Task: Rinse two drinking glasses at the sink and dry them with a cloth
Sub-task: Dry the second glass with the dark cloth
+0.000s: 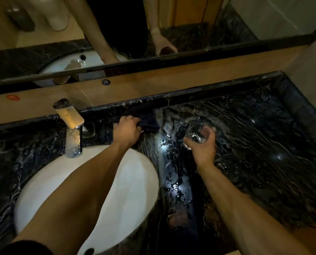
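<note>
Left hand (127, 130) is closed on a dark cloth (147, 120) lying on the counter (254, 137); to its right, the right hand (202, 144) grips a clear drinking glass (195, 134).

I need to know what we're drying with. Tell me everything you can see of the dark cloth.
The cloth is dark, navy or black, and looks like soft towel fabric. It lies bunched on the black marble counter against the back ledge, right of the faucet and behind the sink basin. The left hand grips its near edge. Its far part blends into the dark stone, so its full outline is unclear.
</note>
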Demonstrator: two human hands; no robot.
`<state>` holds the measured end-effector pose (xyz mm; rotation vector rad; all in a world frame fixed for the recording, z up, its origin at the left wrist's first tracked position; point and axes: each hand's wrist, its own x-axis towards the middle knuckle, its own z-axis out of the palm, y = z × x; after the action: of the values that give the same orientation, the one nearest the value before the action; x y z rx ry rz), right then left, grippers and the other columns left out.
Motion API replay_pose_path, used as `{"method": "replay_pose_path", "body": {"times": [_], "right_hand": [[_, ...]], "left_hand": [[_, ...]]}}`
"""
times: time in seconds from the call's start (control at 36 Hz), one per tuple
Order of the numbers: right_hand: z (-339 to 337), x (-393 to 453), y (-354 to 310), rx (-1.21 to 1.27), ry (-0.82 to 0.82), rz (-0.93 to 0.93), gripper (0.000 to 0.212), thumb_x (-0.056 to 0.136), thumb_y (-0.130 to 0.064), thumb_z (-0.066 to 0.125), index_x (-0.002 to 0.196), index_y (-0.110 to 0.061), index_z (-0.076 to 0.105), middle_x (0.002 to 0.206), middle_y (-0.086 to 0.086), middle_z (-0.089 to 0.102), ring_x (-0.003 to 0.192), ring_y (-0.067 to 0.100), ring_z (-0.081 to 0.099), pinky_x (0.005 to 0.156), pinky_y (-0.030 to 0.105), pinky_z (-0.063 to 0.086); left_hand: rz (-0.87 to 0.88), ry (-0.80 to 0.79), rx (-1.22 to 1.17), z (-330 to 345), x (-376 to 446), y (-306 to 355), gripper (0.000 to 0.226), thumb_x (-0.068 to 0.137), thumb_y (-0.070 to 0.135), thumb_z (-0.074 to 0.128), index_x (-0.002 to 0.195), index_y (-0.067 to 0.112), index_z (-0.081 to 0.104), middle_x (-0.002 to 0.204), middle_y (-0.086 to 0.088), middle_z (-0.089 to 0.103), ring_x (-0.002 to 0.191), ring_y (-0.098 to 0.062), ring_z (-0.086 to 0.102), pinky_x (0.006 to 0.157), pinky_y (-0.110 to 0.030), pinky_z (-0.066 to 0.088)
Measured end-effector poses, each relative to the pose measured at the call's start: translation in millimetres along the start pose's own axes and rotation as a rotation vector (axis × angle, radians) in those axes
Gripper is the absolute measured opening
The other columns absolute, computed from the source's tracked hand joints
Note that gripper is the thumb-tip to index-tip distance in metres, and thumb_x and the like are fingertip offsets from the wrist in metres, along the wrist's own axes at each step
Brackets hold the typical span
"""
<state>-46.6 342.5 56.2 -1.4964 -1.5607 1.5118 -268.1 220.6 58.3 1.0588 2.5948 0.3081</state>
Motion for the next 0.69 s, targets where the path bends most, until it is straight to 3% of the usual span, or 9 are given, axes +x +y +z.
{"method": "replay_pose_path", "body": {"times": [0.11,0.22,0.31,0.39,0.42,0.53,0.61,0.69], "right_hand": [[-4.2,-15.3,-4.9,0.042,-0.040,-0.038,0.080,0.073,-0.012,0.088,0.140,-0.020,0.045,0.136,-0.004,0.054,0.120,0.010,0.050,0.084,0.006,0.034],[-13.7,-30.5,-11.9,0.049,-0.128,-0.105,0.076,0.070,-0.013,0.090,0.133,-0.024,0.049,0.131,0.000,0.057,0.122,0.014,0.053,0.098,0.025,0.044],[-23.7,-41.8,-21.1,0.041,-0.236,-0.168,0.074,0.070,-0.006,0.088,0.129,-0.026,0.050,0.125,-0.001,0.058,0.114,0.010,0.054,0.088,0.007,0.041],[-37.6,-50.0,-28.3,0.000,-0.340,-0.247,0.074,0.068,-0.002,0.088,0.125,-0.030,0.050,0.118,-0.008,0.057,0.108,-0.002,0.053,0.085,0.001,0.040],[-42.2,-52.9,-29.6,-0.028,-0.376,-0.269,0.075,0.068,-0.005,0.089,0.124,-0.035,0.050,0.118,-0.010,0.057,0.109,-0.002,0.053,0.088,0.005,0.042],[-62.4,-63.5,-31.0,-0.121,-0.487,-0.357,0.077,0.057,-0.032,0.090,0.119,-0.055,0.051,0.126,-0.005,0.054,0.117,0.006,0.054,0.102,0.044,0.050],[-77.3,-70.4,-32.4,-0.159,-0.555,-0.424,0.079,0.056,-0.034,0.089,0.124,-0.051,0.051,0.131,-0.010,0.056,0.120,-0.001,0.054,0.105,0.042,0.048],[-92.1,-73.7,-30.1,-0.199,-0.597,-0.477,0.080,0.062,-0.026,0.091,0.130,-0.044,0.051,0.132,-0.017,0.057,0.126,0.005,0.053,0.111,0.041,0.044]], "left_hand": [[-0.099,0.096,-0.291,-10.6,-3.8,-1.6,0.029,0.100,0.027,0.047,0.125,0.023,0.061,0.120,-0.006,0.067,0.108,-0.033,0.061,0.093,-0.050,0.048],[-0.159,0.249,-0.545,-29.3,-15.0,4.0,0.027,0.105,0.022,0.043,0.125,0.010,0.055,0.107,-0.005,0.062,0.093,-0.024,0.056,0.076,-0.035,0.039],[-0.156,0.353,-0.670,-45.0,-29.1,7.7,0.023,0.105,0.025,0.044,0.118,0.009,0.054,0.104,-0.004,0.060,0.093,-0.022,0.055,0.075,-0.031,0.037],[-0.153,0.408,-0.764,-56.8,-47.3,12.9,0.015,0.104,0.030,0.047,0.109,0.016,0.051,0.098,-0.004,0.060,0.091,-0.021,0.056,0.074,-0.032,0.039],[-0.163,0.428,-0.795,-60.0,-54.5,14.8,0.016,0.104,0.031,0.048,0.108,0.015,0.051,0.096,-0.003,0.060,0.090,-0.020,0.056,0.075,-0.033,0.040],[-0.261,0.502,-0.991,-67.4,-90.6,26.3,0.022,0.103,0.036,0.048,0.110,0.016,0.055,0.097,0.002,0.061,0.094,-0.016,0.058,0.079,-0.034,0.047],[-0.342,0.514,-1.121,-66.7,-125.5,43.9,0.027,0.105,0.036,0.046,0.117,0.014,0.054,0.102,0.003,0.061,0.097,-0.012,0.060,0.072,-0.025,0.048],[-0.402,0.479,-1.292,-60.5,-159.5,64.1,0.025,0.104,0.030,0.051,0.124,0.015,0.053,0.111,0.001,0.065,0.102,-0.014,0.065,0.079,-0.029,0.053]]}}
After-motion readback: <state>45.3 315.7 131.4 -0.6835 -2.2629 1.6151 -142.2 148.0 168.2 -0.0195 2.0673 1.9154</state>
